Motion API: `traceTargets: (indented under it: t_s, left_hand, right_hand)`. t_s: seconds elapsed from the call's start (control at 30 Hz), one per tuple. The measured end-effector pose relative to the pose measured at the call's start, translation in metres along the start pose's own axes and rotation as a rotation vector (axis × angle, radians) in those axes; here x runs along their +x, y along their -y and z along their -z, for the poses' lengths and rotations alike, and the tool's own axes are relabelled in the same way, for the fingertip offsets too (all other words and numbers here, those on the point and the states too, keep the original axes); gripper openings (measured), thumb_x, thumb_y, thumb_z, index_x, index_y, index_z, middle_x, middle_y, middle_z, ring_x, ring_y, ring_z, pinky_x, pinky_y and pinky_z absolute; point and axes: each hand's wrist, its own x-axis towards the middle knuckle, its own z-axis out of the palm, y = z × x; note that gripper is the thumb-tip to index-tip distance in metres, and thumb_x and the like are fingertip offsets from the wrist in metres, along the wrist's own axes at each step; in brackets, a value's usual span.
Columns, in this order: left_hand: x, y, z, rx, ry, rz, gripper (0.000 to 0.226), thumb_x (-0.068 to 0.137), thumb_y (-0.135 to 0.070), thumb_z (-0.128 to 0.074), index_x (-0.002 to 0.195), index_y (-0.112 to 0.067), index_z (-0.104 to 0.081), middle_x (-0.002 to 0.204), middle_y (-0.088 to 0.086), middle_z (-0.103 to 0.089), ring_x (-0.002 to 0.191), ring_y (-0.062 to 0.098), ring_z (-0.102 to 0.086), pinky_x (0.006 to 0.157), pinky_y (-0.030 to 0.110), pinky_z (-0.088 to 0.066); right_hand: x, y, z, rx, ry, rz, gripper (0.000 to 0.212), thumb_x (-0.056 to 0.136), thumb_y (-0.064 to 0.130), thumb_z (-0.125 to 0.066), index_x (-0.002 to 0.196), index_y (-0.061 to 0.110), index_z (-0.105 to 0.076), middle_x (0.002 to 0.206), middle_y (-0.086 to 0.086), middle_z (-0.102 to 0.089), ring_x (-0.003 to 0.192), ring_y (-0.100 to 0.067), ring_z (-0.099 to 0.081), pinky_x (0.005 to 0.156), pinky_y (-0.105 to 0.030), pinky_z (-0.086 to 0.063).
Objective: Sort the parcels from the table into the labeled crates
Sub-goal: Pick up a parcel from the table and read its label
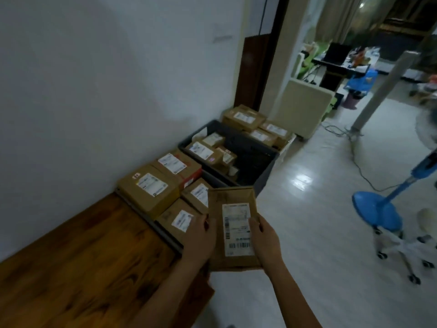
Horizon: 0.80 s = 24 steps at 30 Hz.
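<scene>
Both hands, left hand (199,237) and right hand (266,240), are gripping a labelled cardboard parcel (233,227) just beside the dark crate (264,171). She's wise reading the shipping label (237,229) before dropping it.

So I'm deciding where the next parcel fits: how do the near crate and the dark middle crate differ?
The near crate is packed to its rim with parcels; the middle crate has bare dark space on its right. The near crate's boxes look larger, the middle crate's smaller and jumbled. Both hold labeled brown cardboard parcels.
</scene>
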Motion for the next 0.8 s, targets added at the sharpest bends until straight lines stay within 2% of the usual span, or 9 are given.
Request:
traceTargets:
  t_s: [0.1,0.2,0.27,0.37,0.47,0.53,0.6,0.7,0.8]
  left_hand:
    - [0.052,0.003,-0.02,0.004,-0.066,0.07,0.031,0.106,-0.032,-0.042,0.084,-0.021,-0.061,0.086,0.0,-0.065,0.08,0.015,-0.062,0.077,0.042,-0.056]
    - [0.086,0.012,-0.03,0.033,-0.148,0.173,0.032,0.106,-0.026,-0.042,0.081,-0.016,-0.059,0.083,0.002,-0.061,0.077,0.014,-0.057,0.08,0.042,-0.053]
    - [0.11,0.023,-0.035,0.025,-0.235,0.231,0.035,0.106,-0.026,-0.039,0.089,-0.007,-0.063,0.09,0.002,-0.063,0.083,0.017,-0.056,0.084,0.039,-0.05]
    - [0.142,0.05,-0.038,0.014,-0.372,0.371,0.023,0.106,-0.02,-0.045,0.096,-0.01,-0.063,0.09,0.001,-0.062,0.083,0.017,-0.059,0.079,0.03,-0.044]
    - [0.168,0.079,-0.047,0.045,-0.379,0.505,0.023,0.107,-0.022,-0.042,0.113,-0.01,-0.061,0.097,0.008,-0.064,0.084,0.021,-0.059,0.074,0.028,-0.043]
    - [0.182,0.095,-0.046,0.098,-0.381,0.562,0.026,0.107,-0.021,-0.04,0.121,-0.006,-0.056,0.09,0.006,-0.06,0.075,0.015,-0.052,0.068,0.026,-0.038]
    - [0.189,0.108,-0.048,0.119,-0.397,0.647,0.026,0.108,-0.024,-0.039,0.124,-0.01,-0.054,0.08,0.0,-0.056,0.067,0.013,-0.051,0.059,0.024,-0.035]
    - [0.191,0.122,-0.049,0.098,-0.41,0.759,0.023,0.107,-0.029,-0.04,0.114,-0.015,-0.057,0.072,-0.007,-0.052,0.061,0.007,-0.05,0.053,0.023,-0.037]
    - [0.193,0.13,-0.049,0.172,-0.474,0.794,0.029,0.106,-0.037,-0.04,0.1,-0.015,-0.058,0.069,-0.005,-0.052,0.058,0.006,-0.05,0.052,0.026,-0.041]
  right_hand:
    - [0.078,0.007,-0.016,-0.17,0.082,0.053,0.03,0.107,0.039,-0.04,0.096,0.021,-0.061,0.098,-0.011,-0.065,0.09,-0.026,-0.066,0.086,-0.046,-0.056]
    - [0.129,0.009,-0.039,-0.293,0.189,0.109,0.036,0.108,0.035,-0.037,0.122,0.013,-0.061,0.118,-0.016,-0.056,0.109,-0.03,-0.056,0.098,-0.045,-0.048]
    - [0.162,0.017,-0.058,-0.434,0.282,0.161,0.037,0.109,0.033,-0.035,0.125,0.009,-0.059,0.119,-0.016,-0.052,0.113,-0.03,-0.05,0.098,-0.04,-0.043]
    - [0.209,0.025,-0.094,-0.532,0.459,0.209,0.034,0.109,0.032,-0.035,0.118,0.008,-0.056,0.114,-0.01,-0.048,0.112,-0.029,-0.048,0.095,-0.039,-0.043]
    - [0.251,0.016,-0.132,-0.602,0.57,0.281,0.033,0.109,0.033,-0.036,0.12,0.01,-0.057,0.115,-0.006,-0.054,0.102,-0.018,-0.051,0.087,-0.029,-0.043]
    - [0.267,0.007,-0.159,-0.631,0.647,0.294,0.031,0.11,0.03,-0.037,0.115,0.01,-0.06,0.106,-0.001,-0.054,0.097,-0.014,-0.053,0.08,-0.023,-0.039]
    - [0.275,0.0,-0.174,-0.691,0.729,0.322,0.03,0.11,0.029,-0.037,0.116,0.01,-0.059,0.106,-0.001,-0.056,0.096,-0.014,-0.054,0.078,-0.023,-0.041]
    - [0.284,-0.01,-0.193,-0.759,0.798,0.357,0.028,0.109,0.028,-0.039,0.121,0.01,-0.057,0.117,-0.006,-0.059,0.101,-0.018,-0.058,0.08,-0.024,-0.045]
    - [0.29,-0.013,-0.207,-0.864,0.886,0.452,0.024,0.109,0.025,-0.04,0.118,0.009,-0.055,0.119,-0.007,-0.059,0.098,-0.016,-0.057,0.08,-0.024,-0.046]
